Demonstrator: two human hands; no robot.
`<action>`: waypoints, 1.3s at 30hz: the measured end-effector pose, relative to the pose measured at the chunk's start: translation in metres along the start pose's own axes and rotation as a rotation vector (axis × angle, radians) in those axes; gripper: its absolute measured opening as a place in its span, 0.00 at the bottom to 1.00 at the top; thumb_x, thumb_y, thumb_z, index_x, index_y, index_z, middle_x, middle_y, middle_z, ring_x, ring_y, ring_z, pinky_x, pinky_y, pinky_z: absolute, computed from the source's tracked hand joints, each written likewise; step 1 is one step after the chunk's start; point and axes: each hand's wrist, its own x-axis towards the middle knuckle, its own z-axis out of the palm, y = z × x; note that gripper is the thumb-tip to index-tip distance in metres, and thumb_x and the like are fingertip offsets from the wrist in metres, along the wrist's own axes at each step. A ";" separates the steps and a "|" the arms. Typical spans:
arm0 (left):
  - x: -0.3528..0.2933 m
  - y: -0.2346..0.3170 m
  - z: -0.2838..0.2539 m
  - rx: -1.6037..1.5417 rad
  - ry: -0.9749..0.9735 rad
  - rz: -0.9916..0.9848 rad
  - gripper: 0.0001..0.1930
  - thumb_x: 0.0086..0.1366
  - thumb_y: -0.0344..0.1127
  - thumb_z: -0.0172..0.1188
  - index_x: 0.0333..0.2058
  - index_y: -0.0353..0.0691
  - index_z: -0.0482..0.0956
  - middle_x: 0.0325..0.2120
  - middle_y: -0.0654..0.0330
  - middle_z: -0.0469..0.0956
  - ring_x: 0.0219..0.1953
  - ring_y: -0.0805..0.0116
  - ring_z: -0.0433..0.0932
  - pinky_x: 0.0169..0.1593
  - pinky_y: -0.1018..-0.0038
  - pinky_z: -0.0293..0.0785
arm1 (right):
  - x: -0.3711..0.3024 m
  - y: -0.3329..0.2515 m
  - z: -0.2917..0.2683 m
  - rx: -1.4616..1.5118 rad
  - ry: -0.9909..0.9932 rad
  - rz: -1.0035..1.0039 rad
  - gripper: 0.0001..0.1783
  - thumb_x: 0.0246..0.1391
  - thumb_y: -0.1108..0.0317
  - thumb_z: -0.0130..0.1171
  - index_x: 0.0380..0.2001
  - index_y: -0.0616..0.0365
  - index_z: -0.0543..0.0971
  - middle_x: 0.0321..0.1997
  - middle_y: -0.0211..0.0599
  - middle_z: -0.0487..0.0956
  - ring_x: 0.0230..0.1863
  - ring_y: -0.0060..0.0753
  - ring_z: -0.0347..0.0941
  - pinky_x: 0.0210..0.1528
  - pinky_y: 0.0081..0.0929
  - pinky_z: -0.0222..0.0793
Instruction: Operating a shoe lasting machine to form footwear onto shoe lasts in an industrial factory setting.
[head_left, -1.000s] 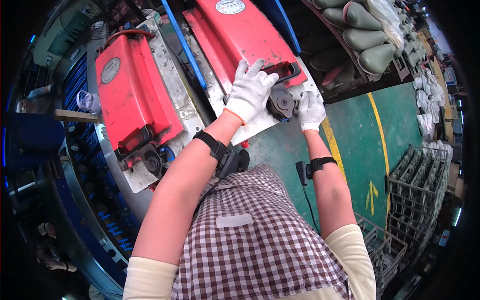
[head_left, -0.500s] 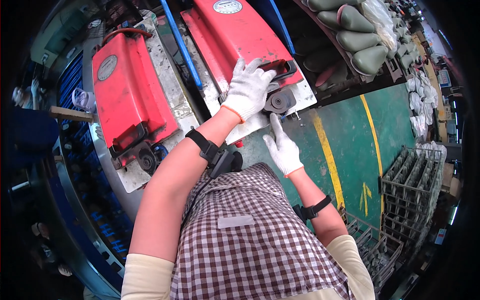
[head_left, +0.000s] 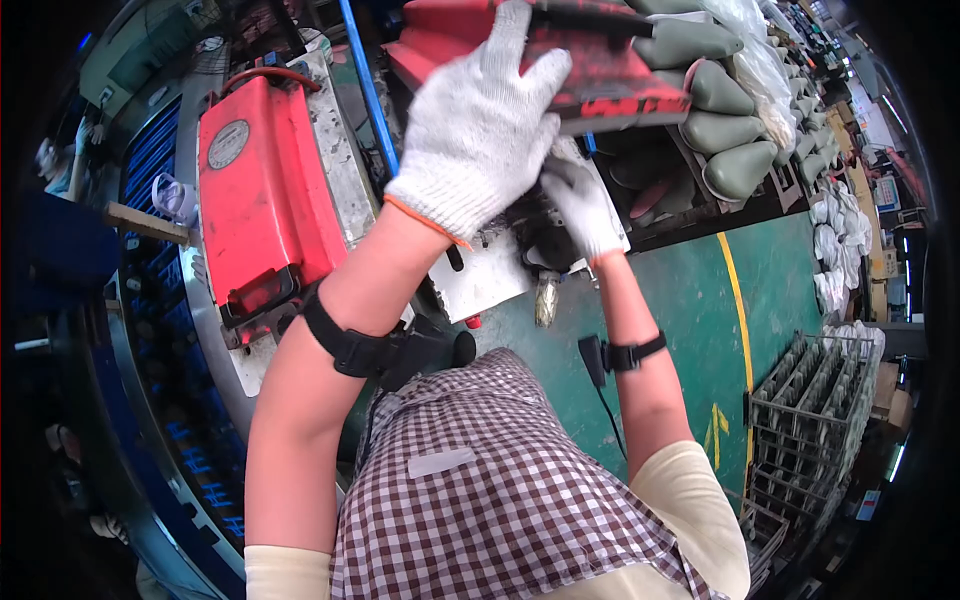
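My left hand [head_left: 475,140], in a white knitted glove with an orange cuff, is up against the raised red cover [head_left: 610,90]. Its fingers are spread, and one reaches up beside the cover's black handle [head_left: 590,18]. The cover tilts up from the machine base [head_left: 480,285], a pale plate with dark parts on it. Below the cover's lower edge, my gloved right hand [head_left: 583,205] reaches in over the dark parts. Its fingertips are in shadow, so their grip is unclear. A small shiny metal piece [head_left: 547,300] juts from the base's near edge.
A second machine with a lowered red cover [head_left: 255,190] stands to the left. Blue bars [head_left: 368,85] rise between the machines. Grey-green shoe-shaped pieces [head_left: 740,170] sit on a rack at the upper right. A wire rack [head_left: 815,400] stands on the green floor [head_left: 690,310].
The red cover has swung up from its lowered position. My left hand has risen with it, and my right hand has moved from the machine's near edge in beneath the cover.
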 end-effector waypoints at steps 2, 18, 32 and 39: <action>0.017 -0.010 -0.018 0.158 -0.006 0.174 0.24 0.63 0.40 0.67 0.57 0.42 0.77 0.58 0.43 0.69 0.49 0.43 0.78 0.56 0.59 0.76 | 0.035 -0.004 0.015 0.420 0.018 0.286 0.35 0.62 0.56 0.63 0.70 0.59 0.72 0.67 0.55 0.76 0.67 0.55 0.74 0.69 0.39 0.67; 0.076 -0.064 -0.028 0.089 0.507 0.179 0.20 0.68 0.36 0.61 0.56 0.37 0.78 0.48 0.47 0.81 0.53 0.49 0.79 0.58 0.60 0.75 | 0.048 -0.022 0.013 0.775 -0.145 0.314 0.38 0.61 0.60 0.64 0.72 0.60 0.69 0.69 0.49 0.75 0.66 0.43 0.75 0.70 0.37 0.69; -0.190 -0.071 -0.035 -1.309 -0.075 -0.697 0.58 0.54 0.32 0.80 0.78 0.39 0.51 0.65 0.54 0.71 0.58 0.74 0.75 0.63 0.73 0.74 | -0.137 -0.001 0.039 1.416 -0.678 0.522 0.60 0.42 0.61 0.71 0.76 0.69 0.55 0.77 0.56 0.64 0.76 0.51 0.63 0.81 0.42 0.54; -0.227 -0.052 -0.103 -0.959 -0.042 -0.641 0.42 0.51 0.36 0.84 0.63 0.33 0.74 0.56 0.57 0.79 0.55 0.70 0.79 0.62 0.70 0.75 | -0.145 -0.014 0.080 1.486 -0.902 0.691 0.60 0.39 0.62 0.71 0.75 0.71 0.56 0.77 0.58 0.63 0.76 0.50 0.64 0.81 0.41 0.53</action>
